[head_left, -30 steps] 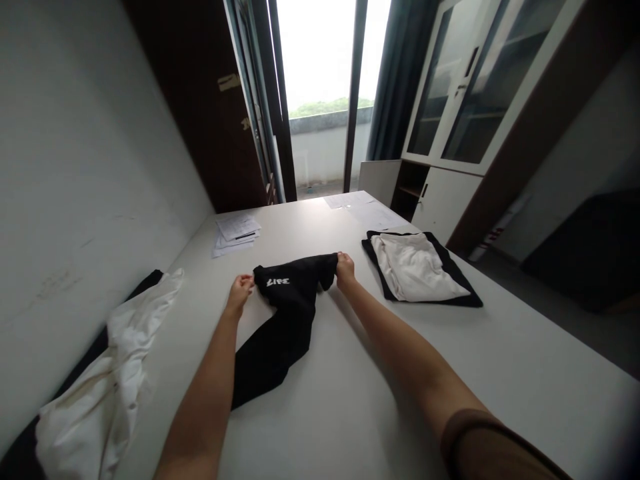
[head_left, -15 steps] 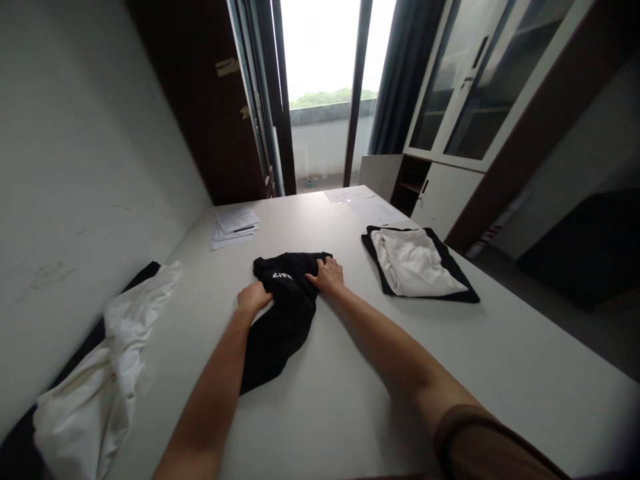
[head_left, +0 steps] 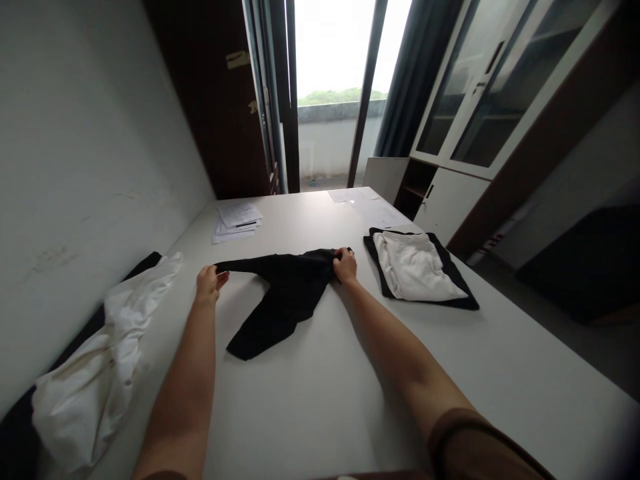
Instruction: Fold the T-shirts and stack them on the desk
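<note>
A black garment [head_left: 287, 287] lies spread and partly bunched across the middle of the white table [head_left: 300, 407]. My left hand [head_left: 211, 283] pinches the tip of a narrow strip of it, which stretches out to the left, slightly lifted. At the garment's upper right corner, my right hand [head_left: 345, 265] is closed on the cloth. One wide flap of the fabric points toward me at the lower left. Whether the piece is a shirt or trousers, I cannot tell.
Right of my right hand rests a folded white garment [head_left: 413, 267] on folded black cloth [head_left: 463, 293]. Crumpled white cloth [head_left: 90, 393] lies along the left wall over dark cloth. Papers [head_left: 237, 217] with a pen lie at the back left, and flat sheets [head_left: 375, 210] at the far right.
My left hand has moved left and up, pulling one part of the black garment out sideways. My right hand has shifted slightly right. The white print on the cloth no longer shows.
</note>
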`<action>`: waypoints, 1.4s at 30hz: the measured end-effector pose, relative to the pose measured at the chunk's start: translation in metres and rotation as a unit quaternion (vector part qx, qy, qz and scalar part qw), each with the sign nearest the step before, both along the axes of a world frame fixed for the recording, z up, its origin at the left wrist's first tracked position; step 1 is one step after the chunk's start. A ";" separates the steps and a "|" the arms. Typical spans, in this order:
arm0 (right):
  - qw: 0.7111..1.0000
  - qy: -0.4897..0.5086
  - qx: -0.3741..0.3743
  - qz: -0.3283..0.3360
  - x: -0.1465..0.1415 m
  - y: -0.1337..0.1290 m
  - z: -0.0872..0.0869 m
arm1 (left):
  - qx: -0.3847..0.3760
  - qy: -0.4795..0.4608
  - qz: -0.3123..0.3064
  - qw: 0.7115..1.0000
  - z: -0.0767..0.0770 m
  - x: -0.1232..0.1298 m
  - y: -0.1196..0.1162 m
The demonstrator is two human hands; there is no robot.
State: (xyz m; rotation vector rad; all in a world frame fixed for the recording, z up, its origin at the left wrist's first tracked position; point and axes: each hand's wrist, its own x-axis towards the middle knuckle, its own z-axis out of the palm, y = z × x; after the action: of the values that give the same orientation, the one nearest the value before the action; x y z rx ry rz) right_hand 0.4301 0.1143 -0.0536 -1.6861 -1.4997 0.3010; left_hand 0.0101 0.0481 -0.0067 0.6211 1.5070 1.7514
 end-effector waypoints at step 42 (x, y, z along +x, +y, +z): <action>0.962 -0.066 -0.006 0.263 -0.034 -0.007 -0.002 | -0.017 0.162 -0.512 0.843 0.034 0.228 -0.082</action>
State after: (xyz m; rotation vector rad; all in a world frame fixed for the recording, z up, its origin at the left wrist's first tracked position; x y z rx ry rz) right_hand 0.3959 0.1070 -0.0553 -1.3088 -2.0404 0.4846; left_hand 0.2380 -0.0342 0.0270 1.4300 1.0381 0.7931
